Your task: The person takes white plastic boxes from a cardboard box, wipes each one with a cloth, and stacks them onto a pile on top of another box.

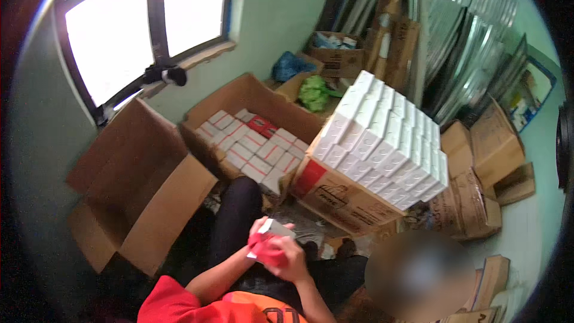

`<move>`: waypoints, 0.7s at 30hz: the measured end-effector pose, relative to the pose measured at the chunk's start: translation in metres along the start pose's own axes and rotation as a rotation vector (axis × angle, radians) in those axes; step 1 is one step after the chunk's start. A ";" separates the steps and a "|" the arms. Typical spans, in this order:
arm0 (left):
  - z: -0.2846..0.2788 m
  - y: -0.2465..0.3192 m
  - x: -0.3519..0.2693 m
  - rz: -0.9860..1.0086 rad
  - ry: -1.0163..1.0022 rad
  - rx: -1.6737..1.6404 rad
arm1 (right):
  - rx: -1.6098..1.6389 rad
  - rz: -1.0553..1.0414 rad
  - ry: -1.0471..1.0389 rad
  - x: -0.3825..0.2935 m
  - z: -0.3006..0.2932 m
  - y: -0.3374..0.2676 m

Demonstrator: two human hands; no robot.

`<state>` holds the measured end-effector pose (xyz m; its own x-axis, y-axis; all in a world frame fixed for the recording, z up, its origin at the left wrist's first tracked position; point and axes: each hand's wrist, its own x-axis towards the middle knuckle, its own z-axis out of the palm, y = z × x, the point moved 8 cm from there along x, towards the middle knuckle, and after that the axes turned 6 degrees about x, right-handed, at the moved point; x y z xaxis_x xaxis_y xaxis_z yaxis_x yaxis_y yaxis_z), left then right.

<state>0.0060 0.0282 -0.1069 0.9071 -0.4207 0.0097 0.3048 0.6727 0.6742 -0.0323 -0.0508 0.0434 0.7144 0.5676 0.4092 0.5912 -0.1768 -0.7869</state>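
My left hand (257, 228) grips the far left end of a small white box (278, 229), held over my lap. A red sheet or cloth (268, 250) lies across the near side of the box; its material cannot be told. My right hand (290, 255) pinches the red piece from the right, its fingers bent over it. Just past my knees, an open cardboard carton (251, 87) holds rows of small whitish packs (255, 141) with red stripes, and a red pack (262, 126) among them.
White boxes (385, 139) with round marks are stacked on a printed carton (345, 202) at the right. An empty open carton (166, 215) stands at my left. Behind are a green bag (314, 93), a blue bag (289, 67) and leaning metal profiles (466, 63). A blurred patch covers the lower right.
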 end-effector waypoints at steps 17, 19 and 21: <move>0.001 0.005 -0.014 -0.111 -0.045 -0.634 | -0.192 0.421 0.154 0.018 -0.039 0.036; -0.019 -0.009 -0.017 -0.229 0.249 -0.288 | -0.359 0.386 0.164 0.020 -0.038 0.035; -0.005 -0.003 -0.015 -0.177 0.112 -0.589 | -0.181 0.234 -0.105 0.021 -0.006 0.023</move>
<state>-0.0069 0.0360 -0.1127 0.8436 -0.5114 -0.1635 0.5329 0.8349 0.1380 -0.0013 -0.0479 0.0370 0.8021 0.5726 0.1696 0.4789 -0.4470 -0.7555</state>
